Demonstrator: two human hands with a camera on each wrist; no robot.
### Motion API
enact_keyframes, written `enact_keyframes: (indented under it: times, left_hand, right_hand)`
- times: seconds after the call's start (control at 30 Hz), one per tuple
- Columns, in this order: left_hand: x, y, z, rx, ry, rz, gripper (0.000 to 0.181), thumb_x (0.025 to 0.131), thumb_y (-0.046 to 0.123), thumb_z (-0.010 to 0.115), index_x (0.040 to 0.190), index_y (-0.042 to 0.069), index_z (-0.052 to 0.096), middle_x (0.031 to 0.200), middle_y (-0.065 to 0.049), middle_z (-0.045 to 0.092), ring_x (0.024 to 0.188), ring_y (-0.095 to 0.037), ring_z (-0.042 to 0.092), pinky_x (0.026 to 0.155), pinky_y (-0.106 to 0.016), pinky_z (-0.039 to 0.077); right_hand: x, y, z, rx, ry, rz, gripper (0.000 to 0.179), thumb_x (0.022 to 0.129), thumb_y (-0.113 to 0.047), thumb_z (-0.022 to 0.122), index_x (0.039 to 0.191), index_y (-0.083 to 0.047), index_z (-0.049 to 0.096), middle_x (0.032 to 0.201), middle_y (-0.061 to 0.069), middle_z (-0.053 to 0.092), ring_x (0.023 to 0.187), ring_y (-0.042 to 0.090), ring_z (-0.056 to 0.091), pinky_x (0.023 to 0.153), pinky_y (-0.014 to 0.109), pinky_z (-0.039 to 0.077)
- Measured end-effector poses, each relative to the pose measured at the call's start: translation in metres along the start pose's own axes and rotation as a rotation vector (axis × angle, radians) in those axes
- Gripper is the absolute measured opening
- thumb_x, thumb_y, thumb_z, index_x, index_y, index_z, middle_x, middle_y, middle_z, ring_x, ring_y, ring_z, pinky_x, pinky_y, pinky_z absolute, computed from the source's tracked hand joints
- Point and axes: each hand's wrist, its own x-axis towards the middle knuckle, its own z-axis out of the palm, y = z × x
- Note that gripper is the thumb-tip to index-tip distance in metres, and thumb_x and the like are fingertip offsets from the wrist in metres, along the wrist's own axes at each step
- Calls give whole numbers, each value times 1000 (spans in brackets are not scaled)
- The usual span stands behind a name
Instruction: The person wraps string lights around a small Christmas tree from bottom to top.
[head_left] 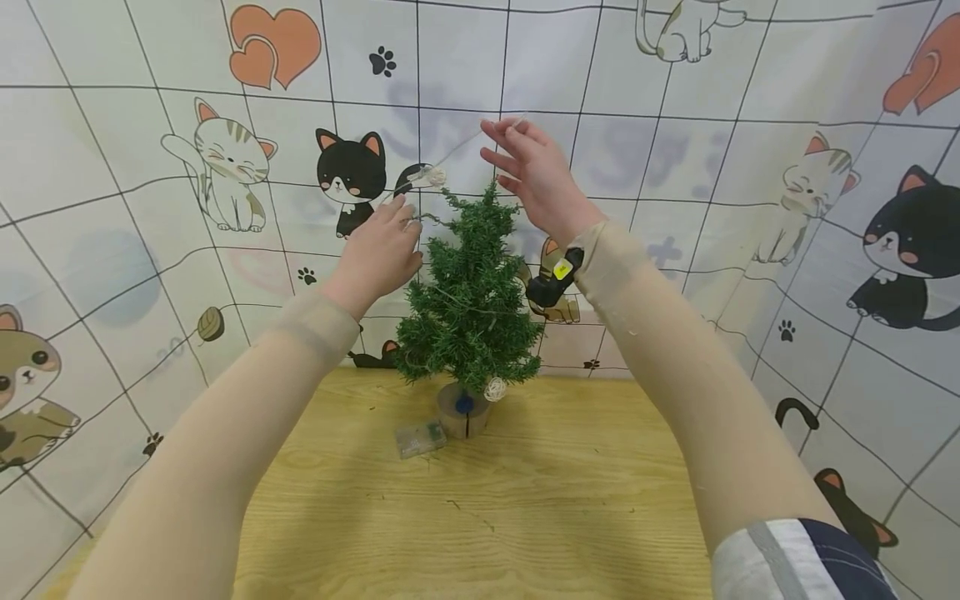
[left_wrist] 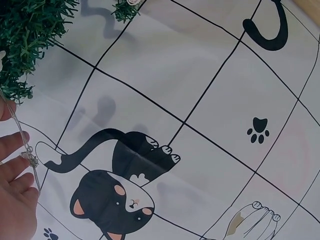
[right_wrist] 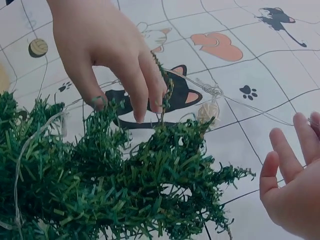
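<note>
A small artificial Christmas tree stands upright in the middle, wound with a thin clear wire of string lights. My right hand is raised above and right of its top, pinching the wire between thumb and fingertips. From there the wire runs taut toward my left hand, with a small tangle and a white rattan ball on that stretch. In the right wrist view the left hand reaches over a branch, fingers and thumb spread apart, the wire passing behind them. Another rattan ball hangs low on the tree.
The tree's round, wood-coloured base stands on a wood-grain table. Beside the base lies a clear battery box. A white cloth printed with cats and hearts rises close behind the tree. Green bits are scattered over the table.
</note>
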Motion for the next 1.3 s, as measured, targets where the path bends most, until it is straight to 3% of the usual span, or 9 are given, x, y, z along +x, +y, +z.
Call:
enact_keyframes:
  times: [0.3,0.47,0.7,0.9,1.0,1.17,1.3]
  left_hand:
    - [9,2,7,14,-37,41,37,94,16,62,126,-3,59,142,-20,48,141,-34,29,115,-41,20]
    - [10,3,10,-53,-76,14,41,94,16,62,130,-3,57,141,-19,48,138,-33,34,115,-39,21]
    - [13,5,14,-341,-176,-109,58,96,22,60,147,3,38,149,-17,38,138,-33,33,110,-47,30]
    - [15,6,18,-614,-179,-185,69,93,16,61,153,7,28,150,-16,37,136,-33,37,105,-49,35]
    - [16,7,21,-703,-171,-196,65,93,10,57,152,9,30,148,-15,40,133,-33,40,95,-47,41]
    - [19,11,22,-824,-152,-229,63,91,0,50,151,13,36,148,-12,41,133,-30,41,67,-38,39]
    - [20,13,22,-888,-150,-271,65,89,-3,46,151,15,36,149,-10,40,119,-31,54,50,-32,35]
  right_hand:
    - [6,7,-17,-80,42,-4,12,105,-22,43,110,-13,50,136,-11,55,130,12,47,93,37,30]
    - [7,12,-31,-91,76,14,13,105,-23,44,110,-13,50,138,-10,54,132,15,44,93,38,30]
    - [4,20,-46,-120,103,43,13,105,-23,41,108,-13,48,141,-9,51,133,15,43,93,37,30]
    - [1,26,-58,-140,114,56,13,106,-22,41,108,-12,48,142,-7,50,134,18,42,101,42,28]
    - [-5,27,-64,-173,132,60,14,106,-22,40,110,-11,49,142,-7,51,134,18,42,97,40,31]
    - [-16,24,-73,-194,169,70,17,106,-19,39,113,-8,50,143,-4,50,133,20,44,100,41,32]
    - [-21,26,-83,-214,203,79,17,106,-19,38,113,-8,50,143,-3,49,132,20,45,103,43,32]
